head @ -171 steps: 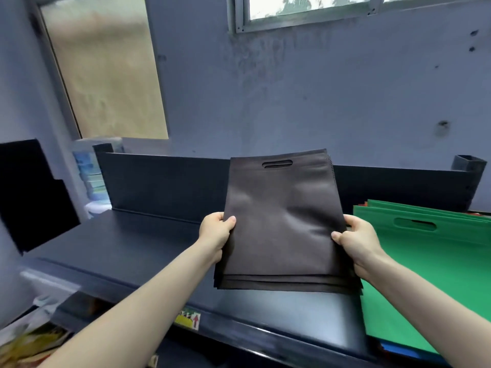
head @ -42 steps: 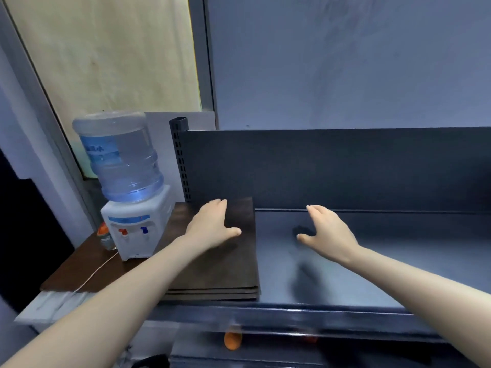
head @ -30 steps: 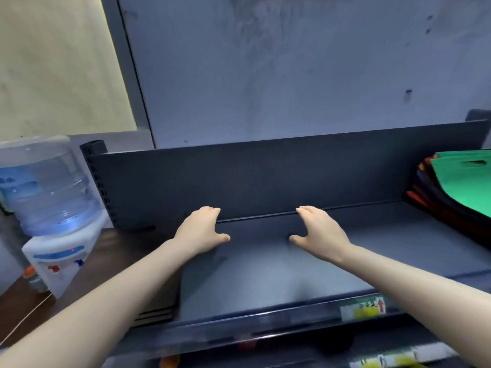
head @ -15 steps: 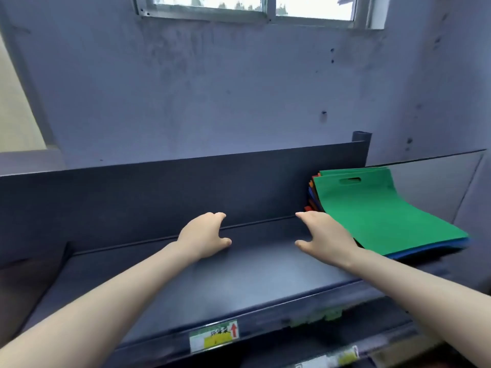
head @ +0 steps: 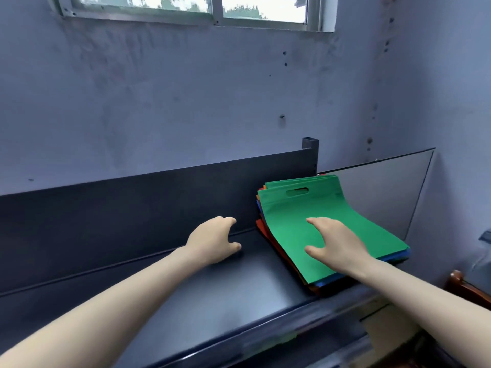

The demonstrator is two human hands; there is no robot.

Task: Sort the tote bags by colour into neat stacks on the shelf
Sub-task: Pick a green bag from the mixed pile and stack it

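A mixed pile of tote bags lies at the right end of the dark shelf [head: 207,293]. Its top bag is green [head: 353,224], with an oval handle slot near the back; blue, orange and red edges [head: 261,227] show underneath. My right hand [head: 337,245] hovers over the green bag's front half, fingers spread and holding nothing. My left hand [head: 214,244] is over the bare shelf just left of the pile, fingers loosely curled, empty. The brown bag stack is out of view.
The shelf's dark back panel [head: 148,197] runs behind both hands and ends at an upright post [head: 310,152]. A grey board [head: 385,189] leans on the wall behind the pile. A wooden chair part [head: 465,288] shows at lower right. A window [head: 191,6] is above.
The brown bags were laid down at the shelf's left end and released. Since then my view and both empty hands have swung right; my right hand is now over the green bag.
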